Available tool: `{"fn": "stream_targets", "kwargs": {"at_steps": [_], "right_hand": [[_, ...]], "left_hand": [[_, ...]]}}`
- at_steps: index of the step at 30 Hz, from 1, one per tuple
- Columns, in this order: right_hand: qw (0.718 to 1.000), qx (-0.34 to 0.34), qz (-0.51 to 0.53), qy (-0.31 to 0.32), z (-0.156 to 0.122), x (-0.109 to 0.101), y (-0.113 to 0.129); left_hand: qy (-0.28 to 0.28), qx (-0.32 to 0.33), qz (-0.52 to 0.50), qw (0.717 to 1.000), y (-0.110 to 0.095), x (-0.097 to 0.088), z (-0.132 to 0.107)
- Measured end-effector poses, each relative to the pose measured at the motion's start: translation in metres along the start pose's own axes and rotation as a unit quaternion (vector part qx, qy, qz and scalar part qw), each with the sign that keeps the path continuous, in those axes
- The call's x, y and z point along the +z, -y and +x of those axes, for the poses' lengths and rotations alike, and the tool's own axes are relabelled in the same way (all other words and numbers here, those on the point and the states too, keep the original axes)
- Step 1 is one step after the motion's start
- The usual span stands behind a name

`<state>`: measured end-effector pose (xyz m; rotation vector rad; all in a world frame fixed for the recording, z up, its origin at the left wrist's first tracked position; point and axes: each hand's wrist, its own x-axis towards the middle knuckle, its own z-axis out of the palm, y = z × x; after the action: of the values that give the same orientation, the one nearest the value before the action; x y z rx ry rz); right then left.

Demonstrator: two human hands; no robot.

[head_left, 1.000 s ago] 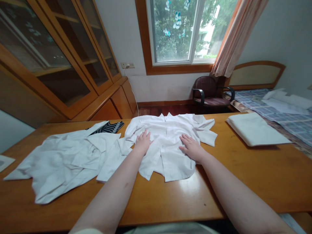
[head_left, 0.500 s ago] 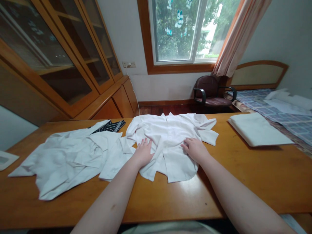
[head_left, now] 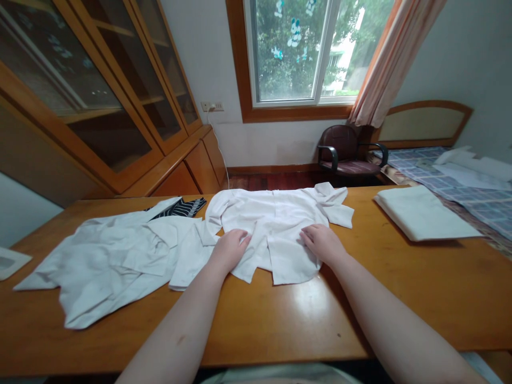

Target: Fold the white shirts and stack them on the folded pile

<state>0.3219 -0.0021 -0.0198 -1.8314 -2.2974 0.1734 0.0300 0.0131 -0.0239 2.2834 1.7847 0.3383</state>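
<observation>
A white shirt point(head_left: 280, 224) lies crumpled in the middle of the wooden table point(head_left: 280, 320). Both of my hands rest on its lower half. My left hand point(head_left: 227, 249) has its fingers curled into the cloth near the shirt's left front. About a hand's width to the right, my right hand point(head_left: 323, 243) also has bent fingers that bunch the fabric. The shirt's sleeves are drawn in at the top corners.
A second white garment point(head_left: 108, 256) is spread on the table's left, with a dark striped cloth point(head_left: 182, 207) behind it. A folded white piece point(head_left: 424, 213) lies at the right. A paper point(head_left: 10, 261) sits at the left edge. A chair point(head_left: 344, 152) and a bed point(head_left: 460, 181) stand beyond the table.
My fingers went from flat and spread to curled into the shirt. The shirt has bunched up, its hem moved away from me and its sleeves pulled inward.
</observation>
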Motion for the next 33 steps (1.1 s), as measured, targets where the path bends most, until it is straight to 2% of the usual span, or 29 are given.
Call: {"fn": "stream_targets", "kwargs": {"at_steps": [4, 8, 11, 16, 19, 22, 25, 29, 33], "right_hand": [[0.999, 0.012, -0.013, 0.036, -0.005, -0.009, 0.006], [0.999, 0.006, -0.025, 0.041, -0.004, -0.008, 0.004], [0.997, 0.047, -0.010, 0.059, -0.004, -0.006, 0.002], [0.990, 0.107, -0.020, 0.090, -0.006, -0.007, -0.001], [0.984, 0.113, -0.055, 0.122, -0.009, -0.008, -0.002], [0.983, 0.085, -0.090, 0.136, -0.014, -0.011, -0.001], [0.988, 0.056, -0.086, 0.114, -0.017, -0.014, 0.007], [0.994, -0.033, -0.014, 0.099, -0.020, -0.020, 0.022], [0.984, -0.132, 0.058, 0.104, -0.025, -0.023, 0.033]], "left_hand": [[0.077, -0.015, -0.015, 0.997, -0.006, -0.019, -0.010], [0.138, -0.034, -0.030, 0.989, -0.006, -0.022, -0.011], [0.152, -0.029, -0.048, 0.987, -0.005, -0.022, -0.011], [0.141, -0.033, -0.088, 0.986, -0.007, -0.031, -0.016], [0.163, -0.007, -0.140, 0.977, -0.010, -0.040, -0.020], [0.194, 0.024, -0.204, 0.959, -0.014, -0.045, -0.023], [0.234, 0.041, -0.249, 0.939, -0.018, -0.047, -0.025], [0.285, 0.080, -0.267, 0.917, -0.021, -0.049, -0.027], [0.288, 0.115, -0.228, 0.923, -0.018, -0.046, -0.028]]}}
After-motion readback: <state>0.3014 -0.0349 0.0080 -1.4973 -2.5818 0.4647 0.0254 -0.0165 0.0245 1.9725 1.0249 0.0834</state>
